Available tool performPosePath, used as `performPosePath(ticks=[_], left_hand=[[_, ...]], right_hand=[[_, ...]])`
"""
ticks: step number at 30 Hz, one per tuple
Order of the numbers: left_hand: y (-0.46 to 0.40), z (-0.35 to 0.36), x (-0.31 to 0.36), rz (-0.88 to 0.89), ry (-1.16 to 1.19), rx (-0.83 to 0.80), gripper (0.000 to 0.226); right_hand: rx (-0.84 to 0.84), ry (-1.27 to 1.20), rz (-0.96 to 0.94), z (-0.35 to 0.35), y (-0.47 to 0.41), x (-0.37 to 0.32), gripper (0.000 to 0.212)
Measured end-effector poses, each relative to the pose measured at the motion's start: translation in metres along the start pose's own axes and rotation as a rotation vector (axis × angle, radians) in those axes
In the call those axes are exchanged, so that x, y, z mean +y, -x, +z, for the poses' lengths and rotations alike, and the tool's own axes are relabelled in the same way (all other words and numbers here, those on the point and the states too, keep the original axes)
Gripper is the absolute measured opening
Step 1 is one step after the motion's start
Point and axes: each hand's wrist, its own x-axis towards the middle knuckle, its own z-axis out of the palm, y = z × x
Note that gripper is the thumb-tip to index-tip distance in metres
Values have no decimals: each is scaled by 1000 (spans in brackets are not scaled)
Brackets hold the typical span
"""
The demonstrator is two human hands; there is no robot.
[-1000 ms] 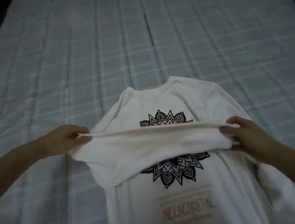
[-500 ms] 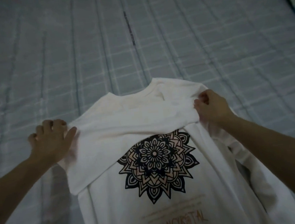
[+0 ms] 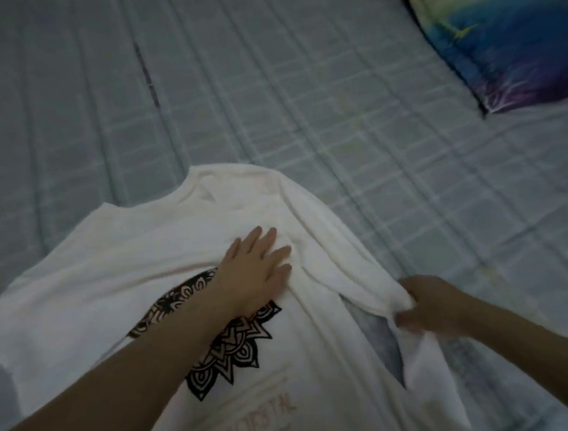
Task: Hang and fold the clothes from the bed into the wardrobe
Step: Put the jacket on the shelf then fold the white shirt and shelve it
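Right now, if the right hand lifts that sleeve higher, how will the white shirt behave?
Probably floppy: the sleeve sags and bunches where the right hand pinches it. The white shirt looks light, likely to drag along unless the left hand presses it flat.

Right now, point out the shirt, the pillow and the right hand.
shirt [image 3: 116, 262]: head view, plain white chest left of the print.
pillow [image 3: 513, 40]: head view, blue middle of the cover.
right hand [image 3: 432, 305]: head view, back of the hand, holding the sleeve.
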Motion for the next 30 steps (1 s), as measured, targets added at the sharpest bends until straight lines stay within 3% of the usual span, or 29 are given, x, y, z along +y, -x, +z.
performPosePath(ticks=[3, 5, 8, 10, 12, 14, 15, 17, 19, 21, 24, 26, 28, 30], left_hand=[[-28, -3, 21, -167, 72, 11, 42], [-37, -10, 31, -193, 3, -2, 38], [-44, -20, 36, -195, -167, -149, 48], [-48, -29, 42, -206, -270, -278, 54], [-47, -35, 55, -290, -264, -324, 51], [-42, -39, 75, -351, -252, -265, 53], [-40, -40, 88, -302, -288, -169, 54], [-36, -40, 117, -41, -223, 145, 54], [-33, -43, 152, 250, 3, 287, 60], [-35, -45, 182, 340, 165, 296, 67], [-39, -52, 197, 230, 464, 336, 33], [-45, -58, 187, 141, 522, 399, 18], [-51, -64, 166, -6, 543, 439, 16], [-55, -70, 145, -183, 590, 437, 16]], right_hand=[[124, -494, 141, -32, 0, 23, 30], [226, -628, 209, -57, 3, 40, 34], [86, -374, 203, -88, 15, 61, 50], [-32, -284, 182, -103, 24, 71, 40], [-24, -181, 62, -117, 30, 77, 28], [67, -80, -28, -126, 33, 77, 26], [135, -34, -49, -129, 32, 74, 23], [276, -26, -68, -132, 30, 61, 22], [302, -180, -71, -132, 30, 42, 27], [150, -499, -56, -131, 37, 24, 35], [-169, -799, -46, -135, 50, 13, 40], [-305, -679, -39, -133, 53, 19, 38], [-320, -414, -48, -131, 55, 28, 36], [-204, -367, -143, -132, 54, 38, 33]])
